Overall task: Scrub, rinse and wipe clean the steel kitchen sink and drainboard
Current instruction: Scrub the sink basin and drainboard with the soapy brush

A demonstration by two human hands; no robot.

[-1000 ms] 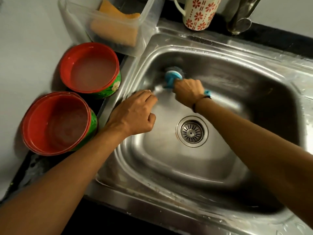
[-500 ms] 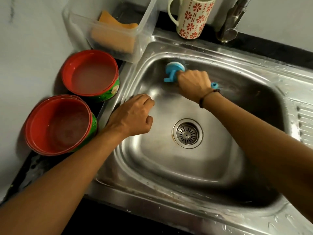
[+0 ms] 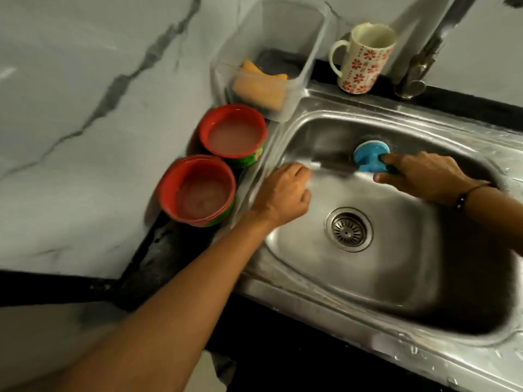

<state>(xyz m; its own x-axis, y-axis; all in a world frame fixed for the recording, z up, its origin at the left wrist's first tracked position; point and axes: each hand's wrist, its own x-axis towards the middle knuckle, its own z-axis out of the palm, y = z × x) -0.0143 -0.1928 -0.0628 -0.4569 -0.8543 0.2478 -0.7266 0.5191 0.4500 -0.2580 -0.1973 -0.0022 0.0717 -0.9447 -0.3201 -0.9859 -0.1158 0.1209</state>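
In the steel sink [image 3: 396,284] there is one blue scrubber [image 3: 370,158], pressed against the far wall of the basin, and one round drain strainer [image 3: 348,229] in the floor of the basin. Beside the sink, on the dark table [image 3: 158,250], stand two red bowls [image 3: 198,190], each with cloudy liquid inside, touching or nearly touching one another. Behind them stands one clear plastic tub [image 3: 305,66] holding one orange sponge [image 3: 259,86], and at the back rim one flowered mug [image 3: 362,59] next to one tap base [image 3: 411,87].

The right hand [image 3: 421,176] grips the scrubber's handle, fingers curled round it, so the scrubber's round head sits just beyond its fingertips. The left hand [image 3: 283,198] rests on the basin's left slope, near the scrubber but apart from it, fingers loosely curled and holding nothing.

The scrubber's handle is mostly hidden inside the right hand. The sink's right part runs out of view, the tap's spout is cut off at the top, and motion blur smears the left hand's fingertips.
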